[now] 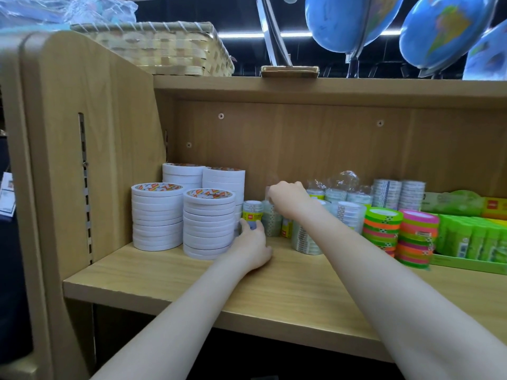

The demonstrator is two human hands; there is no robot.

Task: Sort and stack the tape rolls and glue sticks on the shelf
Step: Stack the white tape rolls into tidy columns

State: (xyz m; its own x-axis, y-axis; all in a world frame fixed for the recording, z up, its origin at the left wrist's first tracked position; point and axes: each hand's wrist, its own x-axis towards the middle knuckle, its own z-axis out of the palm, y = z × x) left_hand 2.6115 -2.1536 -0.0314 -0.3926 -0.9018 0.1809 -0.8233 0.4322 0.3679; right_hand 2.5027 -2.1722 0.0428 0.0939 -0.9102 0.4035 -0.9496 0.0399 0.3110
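Wood-grain shelf holds all the stock. Left end: four stacks of flat white tape rolls, two in front, two taller behind, touching each other. Just right of the front stack stands a small wrapped pack of clear tape with a yellow label.

Left hand rests on the shelf board at the base of that pack, fingers curled around its lower part, thumb side against the white stack. It grips the pack.

Right hand is raised above a second wrapped pack of clear tape, just right of the first. Fingers are bunched and pointing down at its top, pinching the wrapper there; the exact contact is partly hidden by the knuckles.

More clear tape packs sit behind and to the right of the right wrist, some in loose plastic. Further right: two stacks of neon green, orange and pink tape rolls, side by side. Beside them, a green tray of green glue sticks, standing upright in rows.

Top board carries a woven basket and blue globes.
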